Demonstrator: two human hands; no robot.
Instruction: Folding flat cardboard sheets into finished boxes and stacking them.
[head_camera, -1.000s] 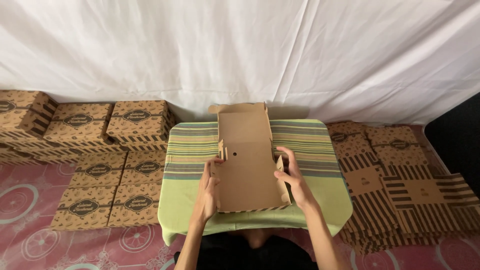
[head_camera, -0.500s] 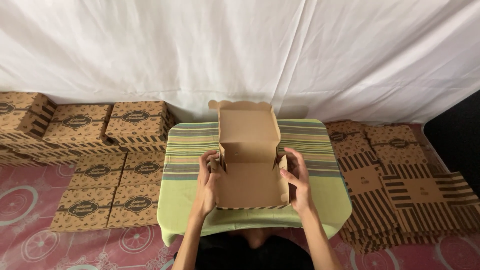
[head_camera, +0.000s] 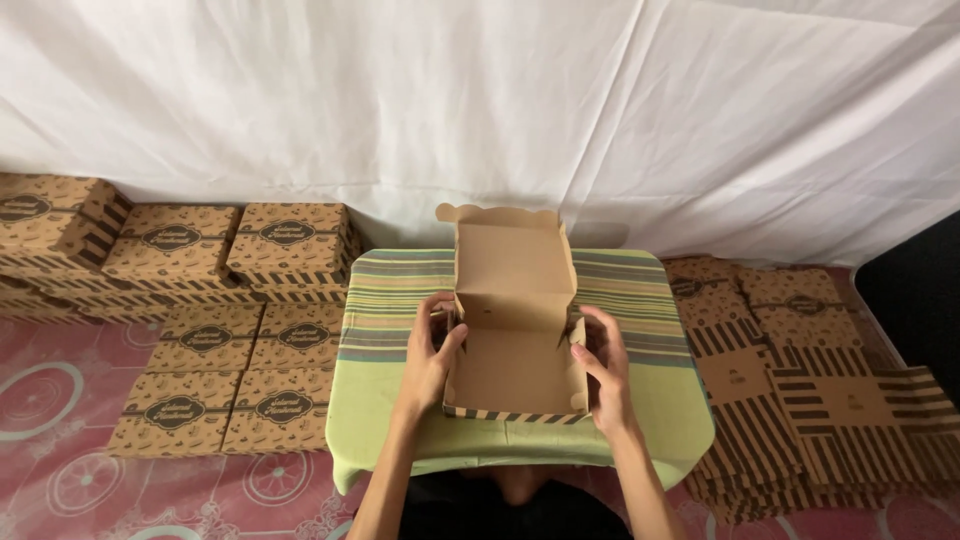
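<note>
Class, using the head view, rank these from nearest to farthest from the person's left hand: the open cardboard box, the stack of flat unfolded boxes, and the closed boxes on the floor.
From the left hand:
1. Open cardboard box: touching it, centre of the table.
2. Closed boxes: on the floor, left of the table.
3. Stack of flat unfolded boxes: on the floor, far right, beyond the right hand.

1. Both bare forearms rise from the bottom edge of the view and angle slightly inward toward each other.
2. The left hand (head_camera: 430, 362) stands upright on its edge, palm facing right, thumb spread toward the middle and fingers curled forward at the top.
3. The right hand (head_camera: 605, 368) mirrors it, palm facing left, fingers extended upward, thumb pointing inward.
4. Both wrists look straight; the fingertips are partly hidden, so their exact grip is unclear.
</note>
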